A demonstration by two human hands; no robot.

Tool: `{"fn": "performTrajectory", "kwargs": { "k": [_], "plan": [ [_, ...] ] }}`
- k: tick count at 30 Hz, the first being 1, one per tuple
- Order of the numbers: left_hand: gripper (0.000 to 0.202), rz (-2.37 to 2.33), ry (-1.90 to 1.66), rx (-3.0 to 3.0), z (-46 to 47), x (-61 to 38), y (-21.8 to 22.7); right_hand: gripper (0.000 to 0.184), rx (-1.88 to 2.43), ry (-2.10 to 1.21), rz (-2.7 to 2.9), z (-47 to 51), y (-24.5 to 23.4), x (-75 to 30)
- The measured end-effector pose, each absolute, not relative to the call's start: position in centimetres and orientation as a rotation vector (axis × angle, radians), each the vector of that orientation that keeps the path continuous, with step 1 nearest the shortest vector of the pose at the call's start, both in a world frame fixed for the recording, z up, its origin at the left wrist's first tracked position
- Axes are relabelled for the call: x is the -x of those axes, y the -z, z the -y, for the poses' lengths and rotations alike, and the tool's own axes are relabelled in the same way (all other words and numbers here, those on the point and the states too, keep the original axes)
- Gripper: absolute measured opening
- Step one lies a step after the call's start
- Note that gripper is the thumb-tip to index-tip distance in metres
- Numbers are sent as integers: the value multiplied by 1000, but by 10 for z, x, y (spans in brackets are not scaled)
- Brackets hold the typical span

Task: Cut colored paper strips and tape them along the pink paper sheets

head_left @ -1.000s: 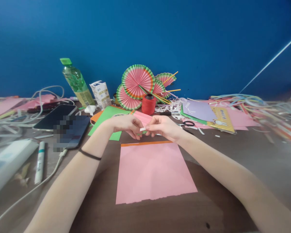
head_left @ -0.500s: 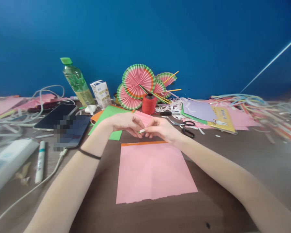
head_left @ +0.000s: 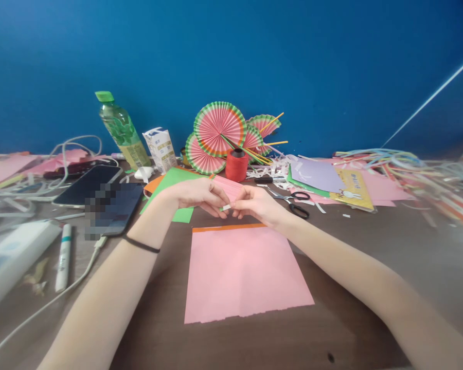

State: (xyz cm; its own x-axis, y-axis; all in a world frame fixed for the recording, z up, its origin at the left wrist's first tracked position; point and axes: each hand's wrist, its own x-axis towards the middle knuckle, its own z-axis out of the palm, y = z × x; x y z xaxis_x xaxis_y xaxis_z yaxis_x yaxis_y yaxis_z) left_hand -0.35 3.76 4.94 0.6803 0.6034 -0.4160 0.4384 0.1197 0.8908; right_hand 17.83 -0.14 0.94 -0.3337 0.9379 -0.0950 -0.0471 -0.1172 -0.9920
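Observation:
Above the far edge of a pink paper sheet (head_left: pixel 244 272) on the brown table, my two hands meet. My left hand (head_left: pixel 195 196) and my right hand (head_left: pixel 256 204) both pinch a folded pink pleated paper strip (head_left: pixel 228 187) with a small white tab (head_left: pixel 226 207) at its near end. The fingers of both hands are closed on it. A black band circles my left wrist. An orange strip (head_left: pixel 231 227) runs along the pink sheet's far edge.
Black-handled scissors (head_left: pixel 295 201) lie right of my hands. Behind are a red thread spool (head_left: pixel 236 165), watermelon paper fans (head_left: pixel 219 129), a green bottle (head_left: pixel 122 131), a small carton (head_left: pixel 161 148) and green paper (head_left: pixel 177 180). Phones (head_left: pixel 100 198), cables and a marker (head_left: pixel 64 257) lie left; coloured sheets lie right.
My right hand has shifted slightly left, so the scissors behind it now show fully. Both hands keep their pinch on the pleated strip.

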Motion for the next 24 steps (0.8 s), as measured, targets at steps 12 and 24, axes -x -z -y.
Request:
{"fn": "performTrajectory", "kwargs": {
  "k": [12,24],
  "plan": [
    [20,-874,-136,-1515,-39,4,-47,24,1071,-1563,1354,1,-9,-178],
    [20,-859,-140,-1501,-39,4,-47,25,1111,-1554,1362,3,-11,-176]
  ]
}}
